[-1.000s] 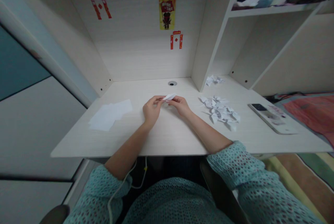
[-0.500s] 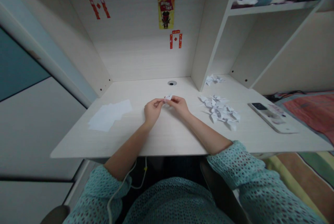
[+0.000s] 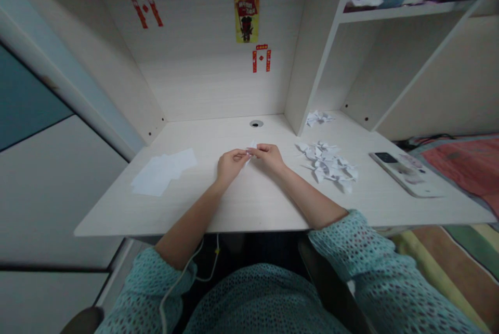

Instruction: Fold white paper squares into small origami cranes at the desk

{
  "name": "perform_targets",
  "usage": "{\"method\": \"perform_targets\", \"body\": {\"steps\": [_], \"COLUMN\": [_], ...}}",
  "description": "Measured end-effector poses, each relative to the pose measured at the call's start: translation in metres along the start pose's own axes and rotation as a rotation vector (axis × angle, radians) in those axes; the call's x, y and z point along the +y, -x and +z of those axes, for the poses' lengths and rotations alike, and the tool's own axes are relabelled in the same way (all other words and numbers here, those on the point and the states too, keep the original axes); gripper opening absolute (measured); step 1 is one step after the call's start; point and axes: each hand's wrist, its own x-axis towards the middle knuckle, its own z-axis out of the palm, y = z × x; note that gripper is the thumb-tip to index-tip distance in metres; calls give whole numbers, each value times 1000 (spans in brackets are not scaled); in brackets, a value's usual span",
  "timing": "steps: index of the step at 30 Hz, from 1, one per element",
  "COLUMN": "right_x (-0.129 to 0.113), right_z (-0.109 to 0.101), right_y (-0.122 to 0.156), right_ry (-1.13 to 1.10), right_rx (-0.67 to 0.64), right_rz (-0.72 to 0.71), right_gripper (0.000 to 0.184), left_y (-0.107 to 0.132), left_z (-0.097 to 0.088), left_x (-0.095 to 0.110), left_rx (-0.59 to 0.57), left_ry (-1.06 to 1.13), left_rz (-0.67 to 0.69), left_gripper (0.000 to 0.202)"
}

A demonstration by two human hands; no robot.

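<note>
Over the middle of the desk, a small folded piece of white paper (image 3: 252, 144) is pinched between the fingertips of both hands. My left hand (image 3: 232, 165) is closed on it from the left, and my right hand (image 3: 271, 156) closes on it from the right with thumb and forefinger. The fingers hide most of the paper, so its exact shape cannot be made out. To the left lie flat white paper sheets (image 3: 161, 170), overlapping in a loose fan. Right of my right hand is a heap of folded white paper pieces (image 3: 327, 162).
More folded paper pieces (image 3: 319, 117) lie behind the heap, by the upright divider (image 3: 312, 74). A phone (image 3: 403, 174) rests near the right end of the desk (image 3: 249, 214). A round cable hole (image 3: 256, 123) is at the back. A white cable (image 3: 175, 284) hangs by my left arm.
Both hands have shifted slightly, the fingertips coming closer together. The paper between them has turned, with an end now showing below the fingers. The view has moved a little.
</note>
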Motion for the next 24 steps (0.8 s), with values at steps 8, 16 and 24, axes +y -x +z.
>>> {"method": "perform_targets", "body": {"steps": [8,16,24], "right_x": [5,17,8], "right_z": [0,2,-2], "right_y": [-2,-4,-4], "right_ry": [-19,150,231], "right_rx": [-39,77,-51], "right_rz": [-20,-92,-206], "right_gripper": [38,38,35], "left_y": [-2,-3,0], "left_z": [0,1,-2], "left_x": [1,4,18], "left_rx": [21,-176,-175], "left_ry": [124,189,147], "left_rz": [-138,-282,-283], "left_gripper": [32,34,33]}}
